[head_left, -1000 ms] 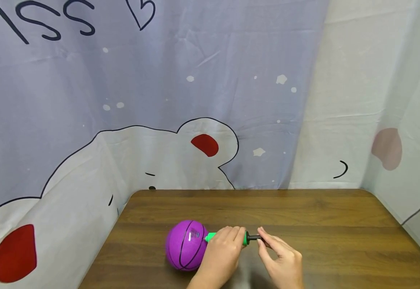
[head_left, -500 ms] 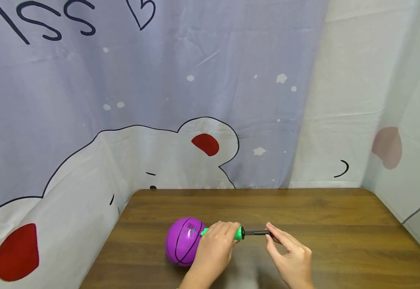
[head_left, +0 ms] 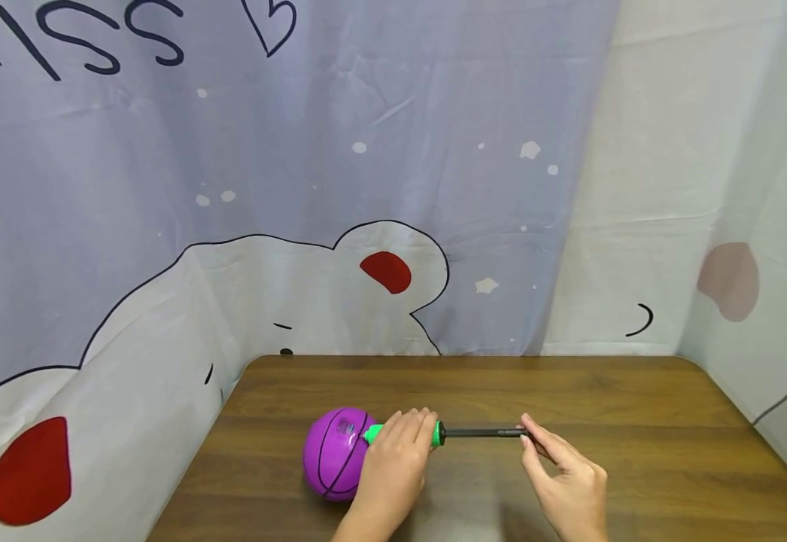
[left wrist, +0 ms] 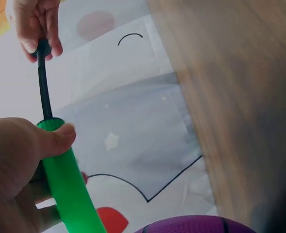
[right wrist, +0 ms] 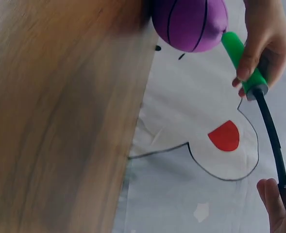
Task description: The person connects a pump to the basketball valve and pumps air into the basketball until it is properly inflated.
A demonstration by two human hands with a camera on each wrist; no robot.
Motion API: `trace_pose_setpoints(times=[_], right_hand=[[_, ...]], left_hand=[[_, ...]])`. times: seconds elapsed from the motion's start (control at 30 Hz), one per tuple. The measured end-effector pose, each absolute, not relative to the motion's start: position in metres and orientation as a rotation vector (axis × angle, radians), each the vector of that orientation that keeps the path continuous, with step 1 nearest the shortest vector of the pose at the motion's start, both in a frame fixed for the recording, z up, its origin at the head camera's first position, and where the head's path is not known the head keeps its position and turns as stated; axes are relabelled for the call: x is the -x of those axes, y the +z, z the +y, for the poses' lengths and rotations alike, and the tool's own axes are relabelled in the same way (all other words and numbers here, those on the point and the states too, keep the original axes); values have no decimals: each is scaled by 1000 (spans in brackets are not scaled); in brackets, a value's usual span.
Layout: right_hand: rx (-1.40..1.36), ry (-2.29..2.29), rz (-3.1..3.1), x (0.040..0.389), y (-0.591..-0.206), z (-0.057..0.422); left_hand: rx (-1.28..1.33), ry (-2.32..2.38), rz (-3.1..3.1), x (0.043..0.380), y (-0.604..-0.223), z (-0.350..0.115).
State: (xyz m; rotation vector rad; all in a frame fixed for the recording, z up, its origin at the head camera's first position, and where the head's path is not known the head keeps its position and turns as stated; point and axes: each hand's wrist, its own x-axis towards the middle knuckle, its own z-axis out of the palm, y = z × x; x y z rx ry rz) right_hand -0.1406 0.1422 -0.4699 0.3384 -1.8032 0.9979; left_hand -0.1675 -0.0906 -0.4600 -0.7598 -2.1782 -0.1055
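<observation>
My left hand [head_left: 393, 467] grips the green barrel of a hand pump [left wrist: 72, 189], its thumb lying along the barrel in the left wrist view. The pump's tip meets a purple ball [head_left: 334, 455] with black seam lines, on the left. From the barrel's other end a long black rod [right wrist: 271, 131] stands pulled out. My right hand [head_left: 567, 478] pinches the black handle at the rod's far end between thumb and fingers. Most of the barrel is hidden behind my left hand in the head view.
A brown wooden table [head_left: 637, 421] lies under the hands. Behind it and along both sides hangs a printed curtain [head_left: 475, 188] with cartoon shapes, right at the table's edges.
My right hand has moved right, drawing the black rod much further out of the green barrel. My left hand, the barrel and the ball have shifted slightly left.
</observation>
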Motion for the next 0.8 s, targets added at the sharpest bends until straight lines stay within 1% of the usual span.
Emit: trace_pose_setpoints(times=[0.47, 0.67, 0.8], right_hand=[[-466, 1054, -1809, 142, -485, 103], [-512, 1002, -1805, 144, -486, 107], [-488, 985, -1807, 145, -484, 117]], left_hand=[[839, -100, -2058, 161, -465, -67], [844, -109, -2175, 160, -464, -67], [789, -149, -2223, 163, -463, -73]])
